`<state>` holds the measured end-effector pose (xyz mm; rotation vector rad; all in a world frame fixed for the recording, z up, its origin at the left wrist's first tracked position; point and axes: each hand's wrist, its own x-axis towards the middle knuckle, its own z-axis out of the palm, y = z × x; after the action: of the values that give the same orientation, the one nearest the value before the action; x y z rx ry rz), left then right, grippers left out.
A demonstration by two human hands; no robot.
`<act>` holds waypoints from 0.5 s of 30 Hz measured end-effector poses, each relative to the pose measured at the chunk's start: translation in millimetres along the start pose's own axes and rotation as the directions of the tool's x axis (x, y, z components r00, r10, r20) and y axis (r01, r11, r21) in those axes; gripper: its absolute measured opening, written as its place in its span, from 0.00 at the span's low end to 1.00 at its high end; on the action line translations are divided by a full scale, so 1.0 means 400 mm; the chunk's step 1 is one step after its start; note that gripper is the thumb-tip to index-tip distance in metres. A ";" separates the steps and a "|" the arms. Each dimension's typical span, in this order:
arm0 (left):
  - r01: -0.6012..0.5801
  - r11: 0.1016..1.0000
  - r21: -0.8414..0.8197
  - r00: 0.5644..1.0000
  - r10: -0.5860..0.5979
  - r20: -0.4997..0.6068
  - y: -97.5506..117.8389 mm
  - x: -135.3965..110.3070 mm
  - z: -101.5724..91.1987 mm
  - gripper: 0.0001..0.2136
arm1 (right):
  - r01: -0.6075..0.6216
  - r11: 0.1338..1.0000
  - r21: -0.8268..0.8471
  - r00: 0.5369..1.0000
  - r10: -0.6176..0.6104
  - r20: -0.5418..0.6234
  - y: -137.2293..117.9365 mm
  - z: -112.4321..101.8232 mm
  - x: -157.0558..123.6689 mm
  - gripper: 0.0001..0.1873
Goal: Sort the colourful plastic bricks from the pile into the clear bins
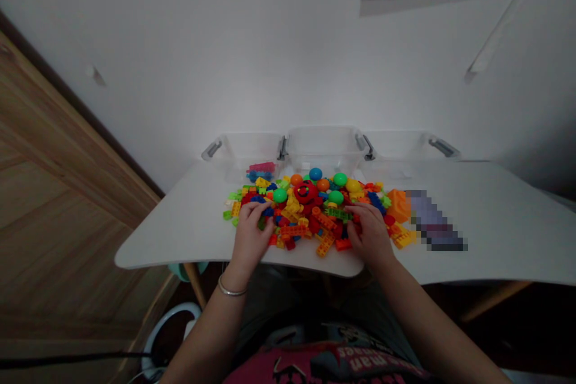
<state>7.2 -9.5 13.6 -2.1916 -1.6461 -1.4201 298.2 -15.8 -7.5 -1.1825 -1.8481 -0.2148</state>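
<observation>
The left hand (252, 235) and right hand (369, 234) rest on the near side of a heap of plastic building bricks (294, 225), spread across the white tabletop (180, 237) where both hands can reach it. Each grip is narrow, with fingers curled down onto the bricks, but I cannot tell whether either hand holds a piece. A silver bangle (233, 288) circles the left wrist. Glossy balls (279, 195) and a red smiley-faced piece (306, 192) sit towards the heap's far side. Three clear plastic bins (324, 150) stand in a row along the far edge, leaving the middle free for the heap. A pixelated object (434, 222) lies to the right.
</observation>
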 end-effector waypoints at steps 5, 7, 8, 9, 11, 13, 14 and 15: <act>-0.011 0.999 -0.047 1.000 0.009 -0.029 -0.019 0.033 -0.021 0.07 | 0.011 1.000 0.002 1.000 -0.011 -0.004 0.000 -0.002 0.003 0.15; 0.018 0.998 -0.065 0.999 -0.020 -0.034 -0.034 0.050 -0.030 0.07 | 0.012 1.000 0.004 1.000 -0.012 -0.006 -0.001 -0.003 0.003 0.15; 0.038 0.996 -0.080 0.998 -0.043 -0.051 -0.043 0.059 -0.033 0.07 | 0.011 1.000 0.004 1.000 -0.011 -0.008 -0.001 -0.003 0.003 0.16; 0.062 0.993 -0.101 0.995 -0.069 -0.073 -0.051 0.068 -0.037 0.07 | 0.011 1.000 0.002 1.000 -0.011 -0.010 0.000 -0.003 0.003 0.16; 0.101 0.982 -0.160 0.986 -0.121 -0.119 -0.063 0.088 -0.044 0.08 | 0.009 1.000 -0.001 1.000 -0.009 -0.010 0.000 -0.003 0.002 0.15; 0.121 0.964 -0.235 0.974 -0.161 -0.160 -0.067 0.113 -0.056 0.09 | 0.007 1.000 -0.004 1.000 -0.007 -0.008 0.000 -0.003 0.002 0.15; 0.120 0.956 -0.269 0.968 -0.173 -0.182 -0.065 0.128 -0.063 0.09 | 0.006 1.000 -0.004 1.000 -0.006 -0.008 0.000 -0.003 0.002 0.15; 0.112 0.948 -0.299 0.961 -0.180 -0.209 -0.062 0.145 -0.070 0.10 | 0.004 1.000 -0.004 1.000 -0.004 -0.007 -0.001 -0.003 0.003 0.15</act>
<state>-29.2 28.8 58.3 -1.9616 -1.6385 -1.9834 298.6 -15.9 -6.1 -1.1796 -1.8451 -0.2252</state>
